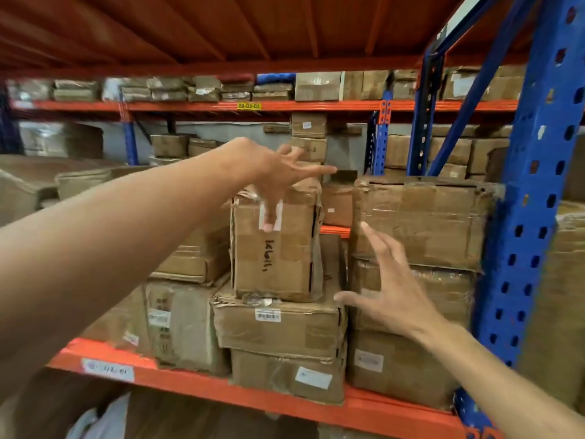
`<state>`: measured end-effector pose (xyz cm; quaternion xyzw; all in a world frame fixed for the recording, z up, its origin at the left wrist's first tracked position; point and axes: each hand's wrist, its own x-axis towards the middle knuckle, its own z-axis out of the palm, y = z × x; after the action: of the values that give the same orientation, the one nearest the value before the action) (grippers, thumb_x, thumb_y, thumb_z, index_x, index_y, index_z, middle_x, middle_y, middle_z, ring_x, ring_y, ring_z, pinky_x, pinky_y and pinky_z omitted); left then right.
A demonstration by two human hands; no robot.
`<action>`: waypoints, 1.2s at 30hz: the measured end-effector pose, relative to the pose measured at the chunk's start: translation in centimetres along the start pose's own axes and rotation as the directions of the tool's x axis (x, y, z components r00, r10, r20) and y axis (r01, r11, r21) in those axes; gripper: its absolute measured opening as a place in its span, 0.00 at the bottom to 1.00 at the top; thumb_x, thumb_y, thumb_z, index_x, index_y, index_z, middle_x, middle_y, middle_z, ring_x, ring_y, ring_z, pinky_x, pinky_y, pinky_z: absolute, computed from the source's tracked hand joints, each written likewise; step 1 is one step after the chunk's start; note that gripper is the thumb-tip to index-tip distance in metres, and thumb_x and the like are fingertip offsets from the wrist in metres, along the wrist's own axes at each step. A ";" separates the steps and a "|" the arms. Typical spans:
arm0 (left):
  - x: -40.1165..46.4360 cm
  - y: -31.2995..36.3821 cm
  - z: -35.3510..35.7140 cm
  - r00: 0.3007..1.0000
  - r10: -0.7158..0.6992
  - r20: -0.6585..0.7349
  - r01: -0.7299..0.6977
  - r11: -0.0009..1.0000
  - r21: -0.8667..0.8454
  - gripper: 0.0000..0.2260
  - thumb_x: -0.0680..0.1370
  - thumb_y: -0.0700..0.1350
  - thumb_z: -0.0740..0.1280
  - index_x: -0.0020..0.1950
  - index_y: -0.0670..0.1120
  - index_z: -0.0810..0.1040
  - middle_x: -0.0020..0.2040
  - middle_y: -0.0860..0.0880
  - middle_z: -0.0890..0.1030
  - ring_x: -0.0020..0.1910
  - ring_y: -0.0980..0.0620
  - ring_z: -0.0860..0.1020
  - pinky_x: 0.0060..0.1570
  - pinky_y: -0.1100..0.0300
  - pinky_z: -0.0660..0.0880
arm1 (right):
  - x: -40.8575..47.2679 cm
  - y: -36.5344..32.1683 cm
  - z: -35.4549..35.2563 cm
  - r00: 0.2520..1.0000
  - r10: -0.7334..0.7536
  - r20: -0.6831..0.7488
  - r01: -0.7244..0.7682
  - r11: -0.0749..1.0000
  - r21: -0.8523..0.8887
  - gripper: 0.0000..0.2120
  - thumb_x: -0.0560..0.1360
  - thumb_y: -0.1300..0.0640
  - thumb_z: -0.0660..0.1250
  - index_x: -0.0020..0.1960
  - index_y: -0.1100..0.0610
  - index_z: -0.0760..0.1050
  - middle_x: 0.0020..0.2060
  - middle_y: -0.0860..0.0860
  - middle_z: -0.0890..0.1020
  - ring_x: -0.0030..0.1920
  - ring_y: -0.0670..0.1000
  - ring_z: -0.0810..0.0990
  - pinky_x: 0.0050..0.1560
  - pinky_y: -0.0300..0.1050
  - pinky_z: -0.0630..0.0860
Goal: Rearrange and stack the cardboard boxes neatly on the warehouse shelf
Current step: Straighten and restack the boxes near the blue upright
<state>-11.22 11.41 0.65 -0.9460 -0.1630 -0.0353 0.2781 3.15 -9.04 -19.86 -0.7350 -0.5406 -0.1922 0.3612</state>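
Note:
A small upright cardboard box (pixel 272 258) with black handwriting stands on top of a flatter box (pixel 278 324), which lies on a third box (pixel 285 375). My left hand (pixel 275 175) rests open over the small box's top front edge, thumb down on a white label. My right hand (pixel 389 293) is open in the air, fingers spread, just in front of a stack of large boxes (pixel 421 223) to the right. Neither hand grips anything. More boxes (pixel 177 324) are stacked at the left on the orange shelf (pixel 221 391).
A blue perforated upright post (pixel 535 217) stands close at the right. An orange shelf deck (pixel 221 30) hangs overhead. Behind are further shelves with many boxes (pixel 316 87) and a narrow box stack (pixel 308 137). A white bag (pixel 101 419) lies below.

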 end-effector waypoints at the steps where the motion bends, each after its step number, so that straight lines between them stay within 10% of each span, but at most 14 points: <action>1: -0.2 -0.6 0.2 0.999 -0.012 0.047 0.011 1.000 0.016 0.71 0.53 0.60 0.85 0.67 0.75 0.24 0.82 0.43 0.39 0.80 0.34 0.44 0.70 0.30 0.57 | 0.0 -1.4 1.9 0.998 0.059 0.010 -0.060 0.994 0.091 0.59 0.63 0.26 0.75 0.78 0.28 0.36 0.80 0.42 0.49 0.67 0.45 0.62 0.64 0.65 0.70; 7: 0.4 -2.3 3.8 0.995 0.052 0.081 -0.051 0.999 -0.009 0.74 0.53 0.52 0.87 0.67 0.76 0.25 0.79 0.40 0.59 0.73 0.34 0.66 0.61 0.38 0.72 | 3.3 -6.9 10.3 0.940 0.329 0.087 -0.337 0.868 0.366 0.57 0.73 0.36 0.73 0.76 0.32 0.26 0.80 0.51 0.58 0.72 0.48 0.65 0.71 0.59 0.65; 10: 1.2 -3.7 5.6 0.995 0.096 -0.009 -0.096 0.994 -0.057 0.73 0.54 0.52 0.87 0.71 0.73 0.27 0.74 0.42 0.70 0.71 0.37 0.70 0.62 0.40 0.71 | 4.8 -7.0 12.3 0.883 0.465 0.054 -0.456 0.828 0.325 0.40 0.80 0.39 0.65 0.84 0.48 0.47 0.69 0.48 0.78 0.62 0.49 0.78 0.60 0.43 0.72; 15: 1.3 -6.3 8.0 0.987 0.152 -0.046 -0.159 0.940 -0.302 0.65 0.59 0.54 0.85 0.78 0.68 0.38 0.78 0.48 0.67 0.75 0.41 0.65 0.72 0.41 0.62 | 3.9 -6.7 13.6 0.860 0.499 -0.107 -0.435 0.826 0.359 0.21 0.84 0.47 0.63 0.75 0.47 0.72 0.47 0.27 0.78 0.44 0.25 0.75 0.40 0.22 0.67; 24: -2.4 -6.5 9.2 0.970 0.185 -0.157 -0.232 0.894 -0.382 0.57 0.68 0.54 0.80 0.79 0.67 0.37 0.79 0.45 0.61 0.75 0.41 0.64 0.72 0.40 0.61 | 2.0 -10.1 13.0 0.769 0.548 -0.329 -0.410 0.817 0.405 0.14 0.84 0.49 0.62 0.64 0.49 0.83 0.41 0.47 0.87 0.40 0.44 0.81 0.46 0.55 0.82; 30: -7.7 -3.1 6.1 0.940 0.264 -0.215 -0.328 0.874 -0.359 0.60 0.71 0.54 0.78 0.70 0.73 0.24 0.79 0.41 0.61 0.73 0.39 0.67 0.71 0.37 0.64 | -2.3 -11.4 8.7 0.792 0.518 -0.324 -0.382 0.834 0.398 0.13 0.84 0.53 0.64 0.63 0.53 0.84 0.37 0.47 0.86 0.34 0.45 0.80 0.37 0.40 0.74; 36: -11.8 -0.6 3.1 0.944 0.201 -0.260 -0.286 0.892 -0.350 0.41 0.78 0.61 0.68 0.71 0.80 0.36 0.71 0.44 0.63 0.62 0.41 0.73 0.64 0.44 0.70 | -2.6 -11.1 0.4 0.864 0.386 -0.323 -0.300 0.910 0.286 0.13 0.82 0.57 0.67 0.66 0.56 0.82 0.53 0.47 0.87 0.46 0.36 0.81 0.49 0.30 0.76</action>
<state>-22.61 10.19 -3.47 -0.9853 -0.0010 -0.1339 0.1061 -8.14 -8.73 -18.27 -0.7239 -0.3401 -0.1977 0.5667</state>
